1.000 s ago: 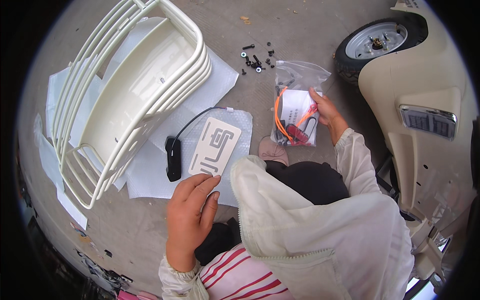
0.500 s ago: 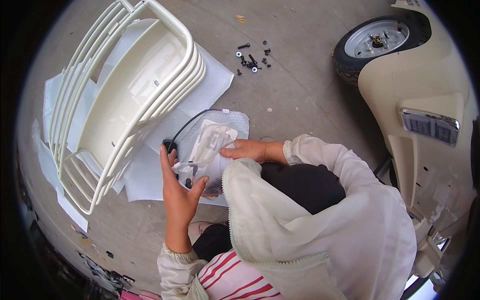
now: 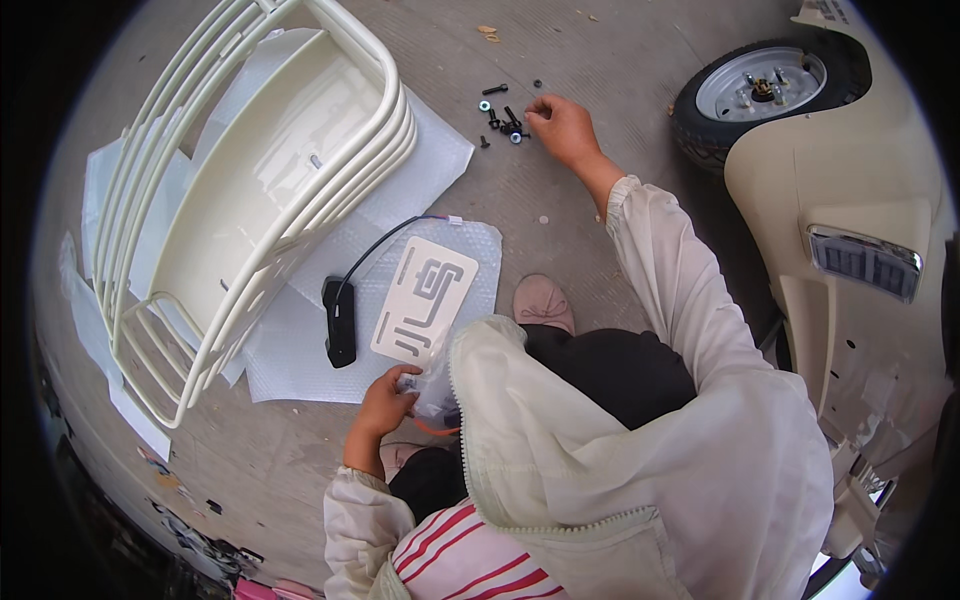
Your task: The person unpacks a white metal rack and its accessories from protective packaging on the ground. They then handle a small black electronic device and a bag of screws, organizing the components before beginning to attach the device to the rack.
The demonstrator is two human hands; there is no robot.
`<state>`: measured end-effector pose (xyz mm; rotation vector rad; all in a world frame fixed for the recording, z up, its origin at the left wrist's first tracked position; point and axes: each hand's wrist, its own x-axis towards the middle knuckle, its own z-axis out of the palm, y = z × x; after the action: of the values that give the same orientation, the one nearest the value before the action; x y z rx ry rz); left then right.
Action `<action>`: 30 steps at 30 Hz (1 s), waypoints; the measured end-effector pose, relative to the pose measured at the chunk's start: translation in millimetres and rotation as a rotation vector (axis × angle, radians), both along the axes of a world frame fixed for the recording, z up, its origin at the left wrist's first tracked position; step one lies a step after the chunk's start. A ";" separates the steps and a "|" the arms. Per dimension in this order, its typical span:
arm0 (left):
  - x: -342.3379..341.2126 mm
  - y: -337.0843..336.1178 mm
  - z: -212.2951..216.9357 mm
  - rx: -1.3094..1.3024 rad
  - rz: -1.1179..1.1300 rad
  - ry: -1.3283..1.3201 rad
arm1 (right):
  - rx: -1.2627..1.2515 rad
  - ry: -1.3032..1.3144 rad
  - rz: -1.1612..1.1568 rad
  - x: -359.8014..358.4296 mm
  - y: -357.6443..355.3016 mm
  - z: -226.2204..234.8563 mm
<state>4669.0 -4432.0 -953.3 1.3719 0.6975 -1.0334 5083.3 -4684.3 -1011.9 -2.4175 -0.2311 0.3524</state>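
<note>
My right hand [image 3: 562, 128] reaches to the floor at the right side of a loose group of black bolts [image 3: 508, 122] and nuts. Its fingertips are pinched together, and whatever is between them is hidden. Close to my body, my left hand [image 3: 384, 402] grips a crumpled clear plastic bag [image 3: 436, 396], partly covered by my jacket. Just beyond that hand lies a white card [image 3: 425, 300] with grey cut-out shapes. Beside the card, a black oblong part [image 3: 340, 325] with a cable [image 3: 385, 240] rests on bubble wrap [image 3: 290, 350].
A cream metal rack [image 3: 300, 200] stands on white wrapping sheets at the left. To the right are a cream vehicle body [image 3: 780, 190], its wheel [image 3: 762, 90] and a chrome-framed lamp [image 3: 865, 262]. My pink shoe [image 3: 543, 303] is on the concrete floor.
My right hand has left the bag and moved up and right to the bolts. My left hand has drawn the bag down toward my body, uncovering the card and black part.
</note>
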 end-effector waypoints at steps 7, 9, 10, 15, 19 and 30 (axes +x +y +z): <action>-10.8 14.0 -1.2 0.422 -0.285 -0.213 | -0.315 -0.016 0.110 10.4 27.4 -8.6; -8.9 12.9 -0.1 0.468 -0.277 -0.209 | -0.367 0.000 0.109 12.5 28.6 -12.6; -7.7 12.5 0.4 0.476 -0.266 -0.178 | -0.355 -0.008 0.107 14.2 28.7 -14.2; -3.9 8.7 4.0 0.497 -0.240 -0.151 | 0.073 0.098 -0.167 32.4 11.1 4.2; 0.1 6.3 7.3 0.563 -0.226 -0.199 | 0.783 0.365 -0.451 45.1 -16.3 2.5; 2.2 5.9 4.7 0.634 -0.262 -0.323 | -0.177 -0.263 0.312 40.3 26.8 -10.7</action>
<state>4671.2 -4426.0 -948.6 2.1721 0.6352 -0.7828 5123.6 -4657.5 -1022.5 -2.6011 -0.7269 0.1972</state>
